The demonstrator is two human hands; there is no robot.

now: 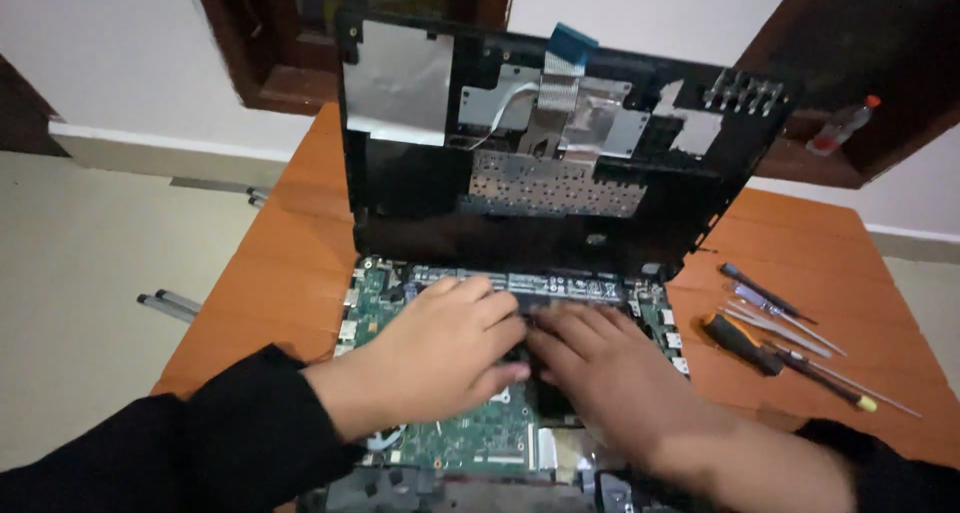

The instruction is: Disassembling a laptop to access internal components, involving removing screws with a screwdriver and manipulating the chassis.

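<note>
Left hand (440, 358) & right hand (600, 373) press flat on the green laptop motherboard (470, 438), fingers spread, gripping nothing. Top cover (540, 143) stands up behind, so board shows. Screwdrivers (790, 338) wait nearby.

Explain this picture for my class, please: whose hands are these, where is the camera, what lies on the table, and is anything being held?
The camera sits on a person's head and looks down, so both hands are that person's own. The left hand and the right hand, in black sleeves, rest fingers-down on the green circuit board of an opened laptop. Its lifted top cover, seen from the inside, stands upright behind the board. The fingers meet near the middle of the board; the picture does not show whether they grip any part. On the orange wooden table, to the right, lie several screwdrivers. A small bottle rests on the dark window sill behind.
</note>
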